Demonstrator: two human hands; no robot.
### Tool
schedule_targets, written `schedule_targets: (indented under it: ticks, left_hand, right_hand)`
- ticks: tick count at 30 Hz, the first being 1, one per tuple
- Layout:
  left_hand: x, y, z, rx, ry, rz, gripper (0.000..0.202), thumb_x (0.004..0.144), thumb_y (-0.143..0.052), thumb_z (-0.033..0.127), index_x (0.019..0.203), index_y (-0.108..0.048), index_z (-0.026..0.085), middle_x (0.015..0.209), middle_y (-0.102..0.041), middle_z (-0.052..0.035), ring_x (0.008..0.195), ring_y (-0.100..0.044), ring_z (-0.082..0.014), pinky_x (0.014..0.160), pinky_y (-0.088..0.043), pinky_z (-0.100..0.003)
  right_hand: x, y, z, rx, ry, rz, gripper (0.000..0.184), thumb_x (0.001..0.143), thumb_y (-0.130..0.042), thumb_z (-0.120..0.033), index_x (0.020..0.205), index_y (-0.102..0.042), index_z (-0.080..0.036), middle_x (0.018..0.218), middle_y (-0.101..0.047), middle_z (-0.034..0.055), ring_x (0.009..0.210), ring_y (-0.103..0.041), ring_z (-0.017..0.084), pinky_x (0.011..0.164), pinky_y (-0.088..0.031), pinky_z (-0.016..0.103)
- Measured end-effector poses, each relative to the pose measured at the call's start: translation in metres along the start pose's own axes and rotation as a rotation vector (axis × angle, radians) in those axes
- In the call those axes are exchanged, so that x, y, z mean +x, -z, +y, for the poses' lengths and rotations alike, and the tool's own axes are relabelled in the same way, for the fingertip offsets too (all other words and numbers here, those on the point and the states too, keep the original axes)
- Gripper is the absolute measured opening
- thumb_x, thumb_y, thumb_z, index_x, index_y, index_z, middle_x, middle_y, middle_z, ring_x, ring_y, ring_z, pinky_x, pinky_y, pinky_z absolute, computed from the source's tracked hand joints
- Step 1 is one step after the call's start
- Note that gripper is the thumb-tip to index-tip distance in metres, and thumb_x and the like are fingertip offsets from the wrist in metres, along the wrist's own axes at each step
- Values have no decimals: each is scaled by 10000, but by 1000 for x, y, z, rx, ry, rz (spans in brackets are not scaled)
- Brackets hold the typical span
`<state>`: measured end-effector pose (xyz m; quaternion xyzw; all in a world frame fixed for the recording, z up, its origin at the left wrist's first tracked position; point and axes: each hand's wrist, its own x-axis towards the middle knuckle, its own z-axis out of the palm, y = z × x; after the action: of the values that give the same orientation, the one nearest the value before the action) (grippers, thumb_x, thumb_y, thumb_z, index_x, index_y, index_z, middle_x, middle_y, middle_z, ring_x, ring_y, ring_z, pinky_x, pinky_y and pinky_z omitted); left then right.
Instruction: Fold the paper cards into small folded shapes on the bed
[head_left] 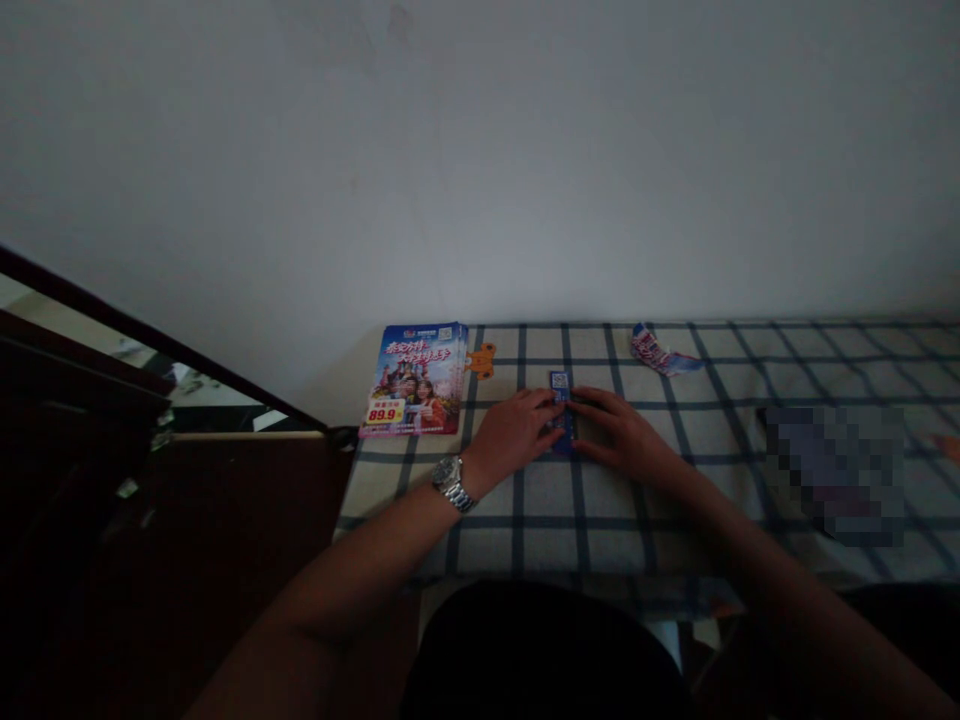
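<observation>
A narrow folded paper flyer (560, 381), blue with a QR code at its top end, lies on the checked tablecloth between my hands. My left hand (517, 432), with a metal watch (452, 484) at its wrist, grips the strip's left side, fingers and thumb over it. From the other side, my right hand (619, 432) has its fingertips and thumb at the right edge. Part of the flyer is hidden under the fingers. Left of my left hand is a stack of printed flyers (415, 382) marked 89.9.
An orange bear-shaped piece (481, 361) lies beside the stack. Toward the wall (480, 180) is a crumpled flyer piece (661, 354). A blurred-out dark object (832, 475) rests at the right. The table's left edge drops to a dark floor area.
</observation>
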<state>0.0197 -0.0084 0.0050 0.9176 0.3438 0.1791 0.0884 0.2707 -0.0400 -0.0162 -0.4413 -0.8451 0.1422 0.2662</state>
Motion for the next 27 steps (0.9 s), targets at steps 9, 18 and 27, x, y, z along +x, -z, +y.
schedule_targets:
  ticks: [9,18,27]
  left_hand:
    - [0,2,1,-14,10,8,383,1026,-628,391,1374,-635,230,1427,-632,-59,1259,-612,-250,1021,-572,-399]
    - [1,1,1,7,8,-1,381,1029,-617,397,1369,-648,228,1420,-633,-83,1256,-618,-256,990,-581,-402]
    - [1,1,0,1,2,-3,384,1032,-614,397,1374,-642,224,1421,-633,-72,1267,-610,-253,999,-581,-402]
  right_hand:
    - [26,-3,6,-42,-71,116,106,967,-672,-284,1051,-730,-257,1170,-729,79,1107,-682,291,1016,-552,518]
    - [38,-6,9,-78,-123,140,31,938,-701,-267,941,-714,-239,1045,-705,81,1006,-664,286,931,-548,478]
    - [31,-3,10,-64,-105,68,78,899,-743,-267,966,-709,-246,1155,-682,84,1086,-664,301,992,-552,513]
